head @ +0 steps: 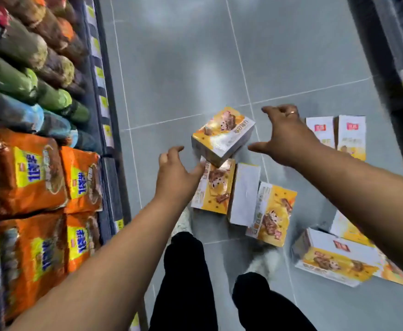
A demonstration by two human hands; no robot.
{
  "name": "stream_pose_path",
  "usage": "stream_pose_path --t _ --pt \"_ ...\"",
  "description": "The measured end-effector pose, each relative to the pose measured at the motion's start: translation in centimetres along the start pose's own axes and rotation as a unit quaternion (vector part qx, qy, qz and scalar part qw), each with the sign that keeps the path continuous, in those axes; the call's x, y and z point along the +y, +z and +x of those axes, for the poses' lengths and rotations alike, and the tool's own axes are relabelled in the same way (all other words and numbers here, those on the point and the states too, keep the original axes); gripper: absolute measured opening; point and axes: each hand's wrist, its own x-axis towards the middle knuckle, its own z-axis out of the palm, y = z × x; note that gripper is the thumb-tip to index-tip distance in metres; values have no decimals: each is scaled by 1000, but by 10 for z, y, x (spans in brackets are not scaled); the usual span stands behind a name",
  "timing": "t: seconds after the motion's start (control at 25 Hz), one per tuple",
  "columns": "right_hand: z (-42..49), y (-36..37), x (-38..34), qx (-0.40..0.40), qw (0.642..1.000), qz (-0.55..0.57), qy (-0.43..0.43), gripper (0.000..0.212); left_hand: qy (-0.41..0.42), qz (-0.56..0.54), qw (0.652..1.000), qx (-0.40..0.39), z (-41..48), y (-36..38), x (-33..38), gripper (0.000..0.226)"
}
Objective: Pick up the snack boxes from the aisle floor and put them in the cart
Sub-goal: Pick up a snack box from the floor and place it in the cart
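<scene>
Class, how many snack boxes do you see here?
8 boxes: one tilted at centre, three below it, two far right, two by the right arm; more may hide beneath it.

Motion blur smeared the packets on the left shelf, leaving their print unreadable. The right forearm hid part of the snack boxes at lower right. A tilted box apparently covered a flat box's top edge.

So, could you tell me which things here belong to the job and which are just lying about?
Job: tilted snack box, flat snack box, upright snack boxes, left hand, right hand; no cart in view.
Lying about: orange bags, green bags, shelf edge.
</scene>
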Motion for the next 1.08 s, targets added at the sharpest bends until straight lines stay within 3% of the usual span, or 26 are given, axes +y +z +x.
stream_pose_path --t 0.12,0.32,0.48,0.6,0.72,0.8,0.92,1.08 --pt "84 63 15 -10 1000 -16 19 93 -15 -13 1000 -6 88 52 -42 64" --pt "204 173 52 -43 998 -12 42 100 -67 -57 991 -102 185 138 -103 76" --pt "267 189 65 -39 997 -8 64 117 -56 -104 983 -141 212 171 -115 89" --pt "304 209 80 -80 993 39 75 126 -62 -176 972 -140 230 197 -119 94" --pt "318 211 88 -125 986 72 87 123 -121 -287 944 -105 243 215 -110 81" --pt "311 208 83 -129 986 64 85 134 -131 -317 934 -98 245 218 -106 65" --pt "289 190 83 -79 992 76 70 144 -109 -306 939 -113 228 203 -97 58" --pt "221 141 66 -6 991 120 54 128 -73 -310 946 -68 175 148 -69 55"
